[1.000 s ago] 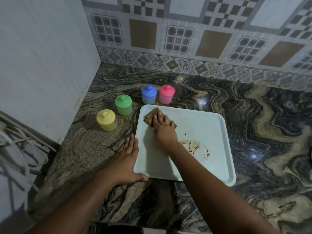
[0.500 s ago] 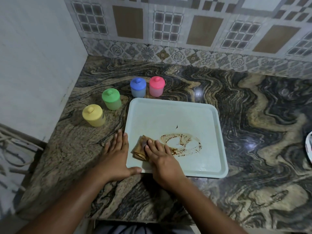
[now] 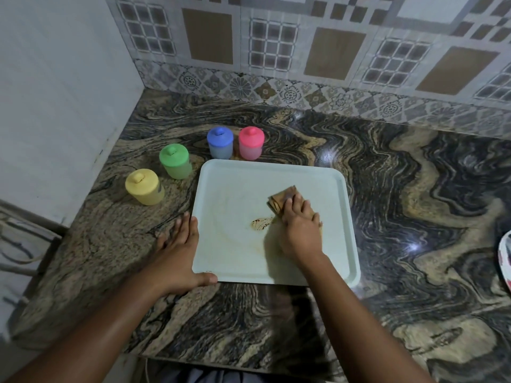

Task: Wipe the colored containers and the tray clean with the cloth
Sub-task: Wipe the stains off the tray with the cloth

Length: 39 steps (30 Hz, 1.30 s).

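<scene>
- I can read no word, brand or number on the yellow container point(image 3: 143, 187), green container point(image 3: 175, 163), blue container point(image 3: 220, 143) or pink container point(image 3: 251, 143).
- The tray point(image 3: 235, 189) before me carries none either.

Domestic kitchen, corner section. Fixtures: polished stone tabletop point(image 3: 414, 189) with dark and tan swirled veining, set between a plain pale wall point(image 3: 55, 92) and a tiled wall point(image 3: 331, 51) of patterned decorative squares with a floral border strip at tabletop level. Household items: small lidded plastic yellow container point(image 3: 143, 186), green container point(image 3: 174, 161), blue container point(image 3: 220, 142) and pink container point(image 3: 251, 143); pale serving tray point(image 3: 235, 189) with a brown smear point(image 3: 261, 223); folded brown cloth point(image 3: 282, 199) on it; rim of a patterned plate point(image 3: 504, 258) at the right edge.
</scene>
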Each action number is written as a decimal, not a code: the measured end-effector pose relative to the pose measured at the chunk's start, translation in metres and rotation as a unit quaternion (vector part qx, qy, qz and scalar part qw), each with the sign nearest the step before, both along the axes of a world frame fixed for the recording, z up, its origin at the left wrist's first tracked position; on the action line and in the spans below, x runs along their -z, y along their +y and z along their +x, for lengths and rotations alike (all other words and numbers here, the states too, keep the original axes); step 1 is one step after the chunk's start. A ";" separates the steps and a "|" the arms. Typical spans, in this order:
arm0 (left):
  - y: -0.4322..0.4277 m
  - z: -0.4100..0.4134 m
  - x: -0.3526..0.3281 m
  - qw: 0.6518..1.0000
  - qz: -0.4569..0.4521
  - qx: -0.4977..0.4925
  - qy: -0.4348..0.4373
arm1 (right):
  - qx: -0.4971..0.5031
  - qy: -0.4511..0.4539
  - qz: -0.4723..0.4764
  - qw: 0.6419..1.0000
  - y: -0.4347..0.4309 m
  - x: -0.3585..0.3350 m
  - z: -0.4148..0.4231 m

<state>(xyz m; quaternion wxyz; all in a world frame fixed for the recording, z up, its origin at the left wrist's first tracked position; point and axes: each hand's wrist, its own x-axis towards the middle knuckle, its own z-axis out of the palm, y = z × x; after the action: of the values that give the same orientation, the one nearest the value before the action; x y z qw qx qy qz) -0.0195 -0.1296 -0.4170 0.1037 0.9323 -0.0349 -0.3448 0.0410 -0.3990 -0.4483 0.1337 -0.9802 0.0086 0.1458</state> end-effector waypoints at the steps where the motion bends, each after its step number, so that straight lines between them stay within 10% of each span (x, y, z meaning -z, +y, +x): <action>1: 0.000 0.000 0.000 1.000 0.002 -0.001 0.003 | -0.005 0.007 -0.004 1.000 0.012 -0.001 0.010; 10: -0.012 0.008 -0.007 0.998 0.041 -0.026 0.047 | -0.201 0.009 0.046 0.978 0.049 0.001 -0.061; 21: -0.018 0.007 -0.019 0.996 0.043 -0.026 0.069 | 0.013 0.004 -0.053 0.998 -0.043 -0.005 0.015; 31: -0.021 0.009 -0.021 0.994 0.059 -0.039 0.084 | -0.228 -0.012 0.069 0.971 0.023 0.009 -0.057; 39: -0.016 0.009 -0.017 0.996 0.016 -0.051 0.076 | -0.023 -0.017 -0.017 0.999 -0.062 -0.003 -0.017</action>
<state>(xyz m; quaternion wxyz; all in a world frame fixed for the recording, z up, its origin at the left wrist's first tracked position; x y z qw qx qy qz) -0.0107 -0.1460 -0.4005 0.1087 0.9056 0.0263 -0.4091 0.0236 -0.4606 -0.4451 0.1135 -0.9846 -0.0138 0.1321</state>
